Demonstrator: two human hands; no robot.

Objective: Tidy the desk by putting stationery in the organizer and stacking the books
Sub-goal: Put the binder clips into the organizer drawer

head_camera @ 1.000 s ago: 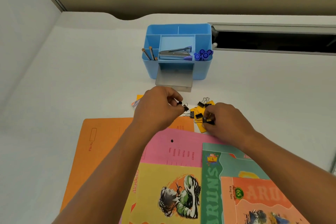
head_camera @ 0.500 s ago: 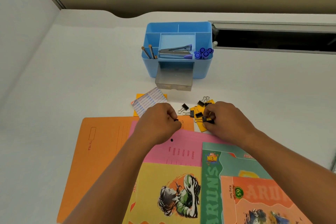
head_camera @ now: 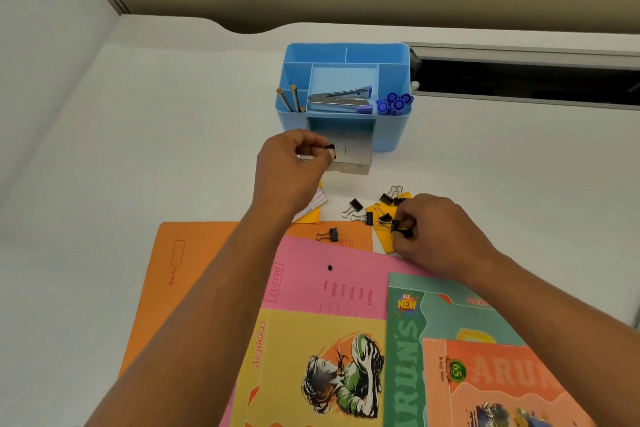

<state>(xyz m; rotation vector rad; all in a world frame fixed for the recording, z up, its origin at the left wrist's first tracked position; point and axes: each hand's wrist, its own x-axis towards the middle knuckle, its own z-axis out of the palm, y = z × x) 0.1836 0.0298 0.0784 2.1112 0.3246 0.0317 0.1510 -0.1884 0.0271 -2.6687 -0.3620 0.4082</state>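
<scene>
A: How much has been put into the organizer [head_camera: 393,135] so far?

B: A stapler [head_camera: 341,101] is laid in its middle tray, pencils [head_camera: 289,100] are stood in its front-left compartment, and blue-capped pens [head_camera: 394,103] are packed into its front-right one. That much can be counted as done.

A: And the left hand [head_camera: 291,172]?

B: A binder clip [head_camera: 331,148] is pinched between its thumb and fingertips, held over the clear drawer [head_camera: 358,158] that is pulled out of the organizer's front. It has not been let go yet. Whether other clips lie in the drawer cannot be told.

A: The right hand [head_camera: 441,236]?

B: It is curled down a little way in front of the organizer, and a black clip [head_camera: 403,229] is nipped in its fingers.

A: What is left, then?

B: Quite a lot, it would be judged. Several loose clips [head_camera: 356,205] are scattered in front of the organizer – some on yellow note sheets [head_camera: 388,244], one on the orange folder [head_camera: 194,270]. Those would have to be gathered and the drawer pushed in. The books [head_camera: 311,357] are spread farthest from the organizer, overlapped on one another and on a pink folder [head_camera: 304,282] rather than squared into a pile – the stacking has not been started.
</scene>
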